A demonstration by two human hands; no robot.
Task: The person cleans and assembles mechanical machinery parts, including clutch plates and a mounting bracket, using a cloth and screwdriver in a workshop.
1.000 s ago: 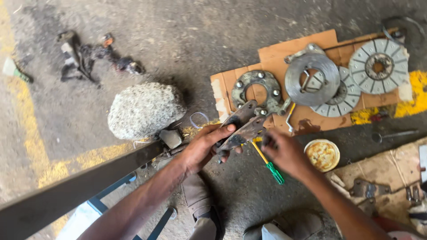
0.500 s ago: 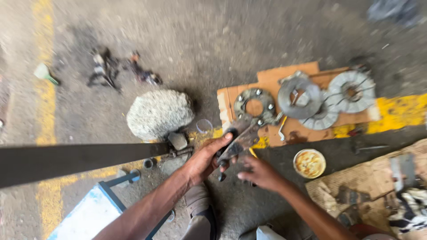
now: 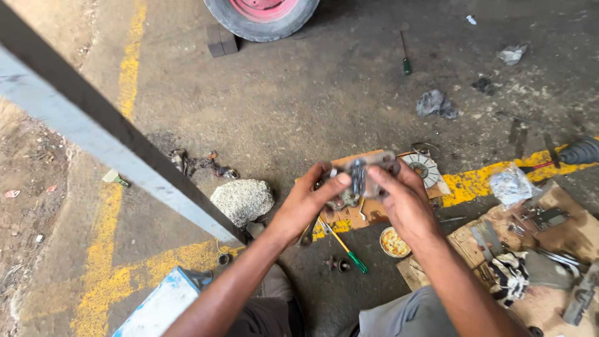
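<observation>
One grey metal part point(image 3: 359, 181) is seen at the centre of the frame, raised above the ground and held between two hands. Two screwdrivers are counted: one with a green handle point(image 3: 349, 253) lying below the hands, and a second screwdriver point(image 3: 404, 55) lying near the upper middle of the frame. One pale rock point(image 3: 242, 201) is seen to the left of the hands, and one small round bowl point(image 3: 394, 242) with yellowish contents just under the right wrist. One ribbed metal disc point(image 3: 424, 168) is laid on a brown cardboard sheet point(image 3: 368, 215) right of the held part, partly hidden by the right hand. One tyre with a pink rim point(image 3: 262, 15) is cut off by the upper edge. A second cardboard sheet point(image 3: 552, 234), strewn with tools too many and too small to be counted, is seen at the lower right. A grey beam point(image 3: 106, 146) crosses the left side of the frame diagonally and hides the ground behind it.

The left hand point(image 3: 306, 206) is closed around the left end of the metal part, with the thumb pressed on top. The right hand point(image 3: 405, 200) is clamped on the right end, fingers curled over its upper edge.
</observation>
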